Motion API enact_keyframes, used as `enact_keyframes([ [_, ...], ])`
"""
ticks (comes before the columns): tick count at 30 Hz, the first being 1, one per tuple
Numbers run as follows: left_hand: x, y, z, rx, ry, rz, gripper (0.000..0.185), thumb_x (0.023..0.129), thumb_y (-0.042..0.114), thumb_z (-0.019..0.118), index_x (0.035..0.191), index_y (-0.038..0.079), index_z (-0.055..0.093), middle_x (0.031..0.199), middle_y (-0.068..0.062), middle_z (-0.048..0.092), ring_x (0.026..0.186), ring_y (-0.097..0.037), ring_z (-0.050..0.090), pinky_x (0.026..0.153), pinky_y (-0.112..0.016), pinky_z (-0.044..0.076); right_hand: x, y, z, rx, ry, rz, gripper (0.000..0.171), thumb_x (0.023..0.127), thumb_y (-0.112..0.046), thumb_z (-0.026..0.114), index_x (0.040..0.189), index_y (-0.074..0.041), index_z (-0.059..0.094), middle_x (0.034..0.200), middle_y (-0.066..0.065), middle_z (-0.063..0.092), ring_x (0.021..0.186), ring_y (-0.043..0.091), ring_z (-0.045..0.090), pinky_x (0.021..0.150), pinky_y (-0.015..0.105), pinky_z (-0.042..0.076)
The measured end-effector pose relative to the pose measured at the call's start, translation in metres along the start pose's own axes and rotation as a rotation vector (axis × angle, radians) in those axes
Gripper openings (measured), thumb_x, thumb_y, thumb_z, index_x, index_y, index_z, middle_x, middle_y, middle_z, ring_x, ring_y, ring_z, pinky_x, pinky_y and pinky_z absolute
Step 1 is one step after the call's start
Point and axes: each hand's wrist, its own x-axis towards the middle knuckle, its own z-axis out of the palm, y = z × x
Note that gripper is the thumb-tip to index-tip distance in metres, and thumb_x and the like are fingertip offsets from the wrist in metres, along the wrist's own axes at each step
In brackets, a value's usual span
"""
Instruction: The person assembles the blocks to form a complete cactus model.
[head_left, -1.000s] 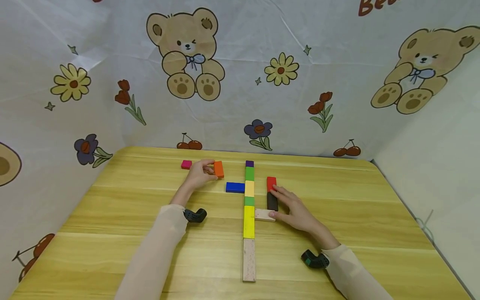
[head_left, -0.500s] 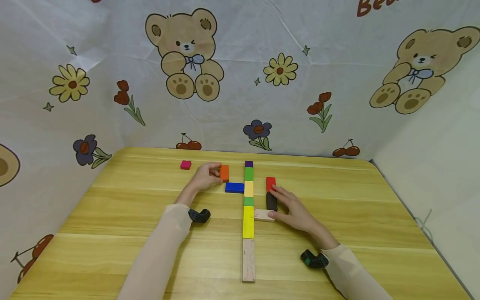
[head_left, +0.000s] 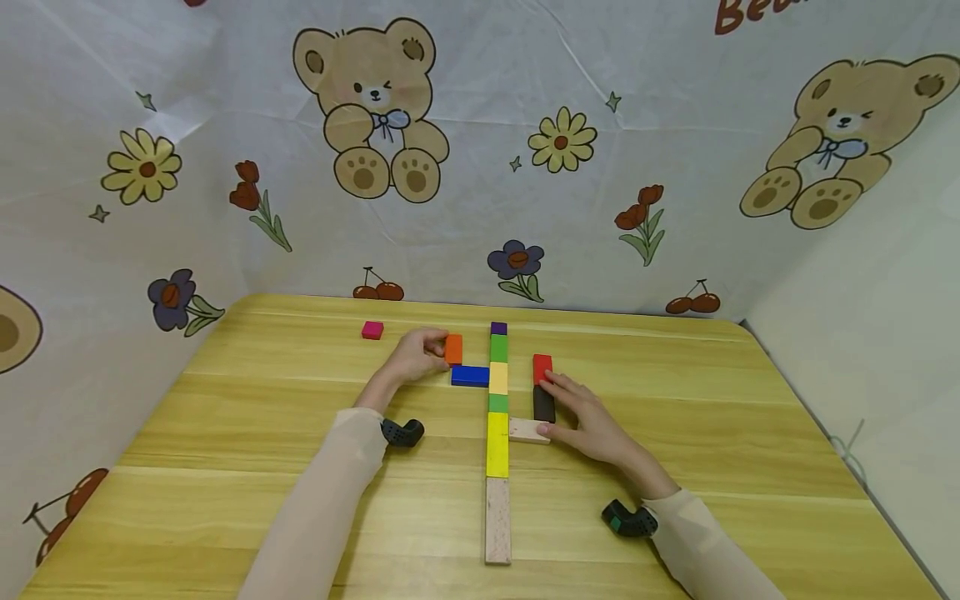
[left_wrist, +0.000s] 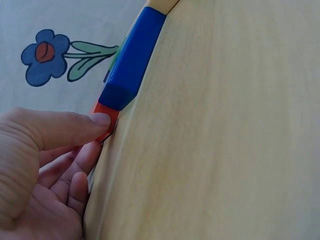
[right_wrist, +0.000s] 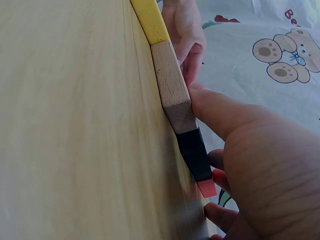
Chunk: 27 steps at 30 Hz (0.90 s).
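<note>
Two hands among coloured blocks on the wooden surface [head_left: 247,417].

The left hand [head_left: 415,356] pinches an orange block [head_left: 453,349] just behind the blue block [head_left: 470,376]. The right hand [head_left: 588,421] lies flat with relaxed fingers, thumb against the pale wood block [head_left: 525,430], fingertips by the black block [head_left: 543,403] and red block [head_left: 542,365], beside the long multicoloured row [head_left: 497,433].

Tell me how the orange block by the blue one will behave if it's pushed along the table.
The orange block looks rigid and flat-sided, so it should slide, not roll. Lying low on the table, it is unlikely to tip. It probably weighs little: the left hand moves it with fingertips.
</note>
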Motion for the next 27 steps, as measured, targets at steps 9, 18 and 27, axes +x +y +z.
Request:
enact_keyframes([
  [9, 0.0005, -0.0025, 0.0022, 0.010, -0.006, 0.006, 0.061, 0.072, 0.003, 0.070, 0.128, 0.006, 0.047, 0.094, -0.009, 0.058, 0.086, -0.019, 0.053, 0.075, -0.027, 0.045, -0.0001, 0.0004, 0.0001, -0.002, 0.000, -0.012, 0.073, 0.076, -0.051, 0.061, 0.136, -0.016, 0.038, 0.145, 0.002, 0.026, 0.133, 0.031, 0.020, 0.100, 0.057, 0.022],
  [18, -0.0002, -0.0038, 0.0040, 0.007, 0.003, 0.008, 0.061, 0.071, 0.002, 0.071, 0.128, 0.006, 0.048, 0.094, -0.009, 0.058, 0.086, -0.019, 0.053, 0.075, -0.027, 0.046, -0.0007, -0.0008, 0.0001, 0.007, -0.004, 0.001, 0.073, 0.076, -0.052, 0.061, 0.136, -0.017, 0.038, 0.145, 0.001, 0.026, 0.133, 0.030, 0.019, 0.100, 0.057, 0.022],
  [27, -0.0006, -0.0034, 0.0046, 0.003, 0.007, 0.017, 0.060, 0.071, 0.002, 0.070, 0.127, 0.005, 0.049, 0.095, -0.009, 0.059, 0.086, -0.018, 0.055, 0.076, -0.027, 0.047, -0.0005, -0.0013, 0.0007, 0.017, 0.000, 0.003, 0.073, 0.076, -0.050, 0.062, 0.136, -0.017, 0.038, 0.145, 0.001, 0.026, 0.134, 0.029, 0.018, 0.100, 0.056, 0.022],
])
